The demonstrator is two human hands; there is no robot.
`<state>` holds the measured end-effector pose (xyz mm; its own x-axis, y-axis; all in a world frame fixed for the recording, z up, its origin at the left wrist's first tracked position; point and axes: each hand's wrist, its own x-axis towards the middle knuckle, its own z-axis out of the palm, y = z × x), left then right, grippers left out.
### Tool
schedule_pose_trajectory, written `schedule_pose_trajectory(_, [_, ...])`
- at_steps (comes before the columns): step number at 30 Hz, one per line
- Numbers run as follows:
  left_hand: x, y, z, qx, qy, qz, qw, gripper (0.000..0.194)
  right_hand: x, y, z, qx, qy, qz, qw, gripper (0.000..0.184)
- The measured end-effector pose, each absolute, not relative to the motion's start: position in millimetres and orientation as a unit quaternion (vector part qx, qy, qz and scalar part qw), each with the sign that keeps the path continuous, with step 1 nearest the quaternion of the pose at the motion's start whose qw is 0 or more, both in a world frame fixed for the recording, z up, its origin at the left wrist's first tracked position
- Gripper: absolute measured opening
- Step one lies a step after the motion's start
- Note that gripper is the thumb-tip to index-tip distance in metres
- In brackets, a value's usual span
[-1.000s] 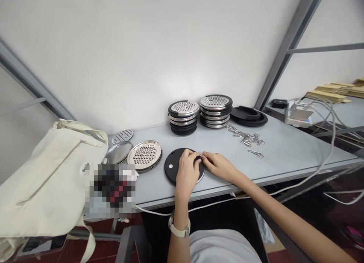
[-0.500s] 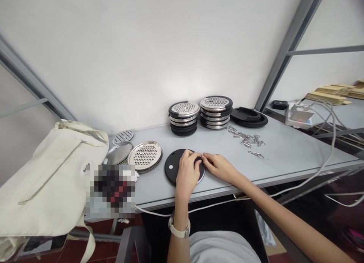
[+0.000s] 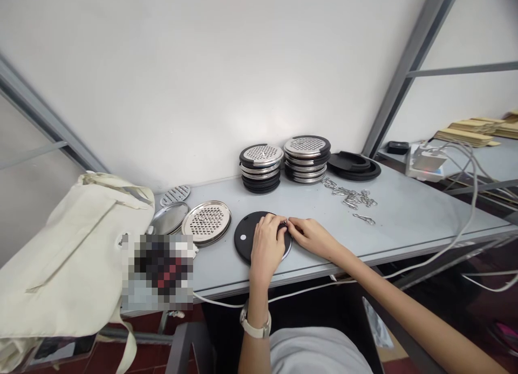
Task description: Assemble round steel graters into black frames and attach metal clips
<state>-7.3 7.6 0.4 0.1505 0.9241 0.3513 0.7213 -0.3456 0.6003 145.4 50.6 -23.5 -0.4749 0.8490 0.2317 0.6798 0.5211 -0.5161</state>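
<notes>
Resting the left hand (image 3: 268, 240) on a round black grater base (image 3: 248, 228), can't tell if gripping. Pinching some tiny metal bit (image 3: 286, 222) at its two o'clock rim with the right hand (image 3: 311, 235).

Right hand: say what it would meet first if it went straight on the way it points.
Beyond the small shiny metal piece at its fingertips, probably the bare left hand, resting on the round black disc; depth at that narrow gap is unclear.

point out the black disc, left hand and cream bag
Black disc (image 3: 246, 228): head view, its uncovered left part
Left hand (image 3: 267, 244): head view, back of the hand
Cream bag (image 3: 76, 255): head view, its broad side
</notes>
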Motion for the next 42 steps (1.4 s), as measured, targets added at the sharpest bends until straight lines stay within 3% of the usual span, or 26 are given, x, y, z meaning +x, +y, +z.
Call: schedule_pose_trajectory(42, [-7.0, 6.8, 1.9, 0.758, 0.533, 0.344, 0.152, 0.032, 145.4, 51.4, -23.3, -0.464, -0.844, 0.158, 0.219, 0.036])
